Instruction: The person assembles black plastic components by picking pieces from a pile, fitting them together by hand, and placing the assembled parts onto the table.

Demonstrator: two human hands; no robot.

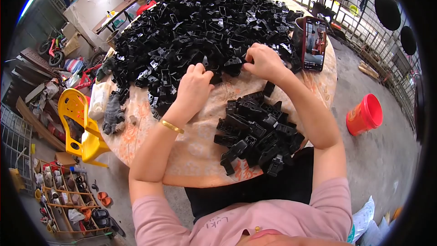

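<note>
Both hands (pixel 195 86) (pixel 266 63), apart, touch black parts (pixel 200 29) at twelve o'clock; grip unclear. Probably light, stiff; edges suit pinching.

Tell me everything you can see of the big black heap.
The heap is a broad, loose mass of small black pieces, apparently hard plastic, angular, some with open frames, lying at mixed angles with shiny glints. It covers much of the far part of the patterned tablecloth. The left hand and right hand touch its near edge; what they grip is unclear.

Pink short-sleeved shirt (pixel 291 214), gold bangle (pixel 172 127)
</note>
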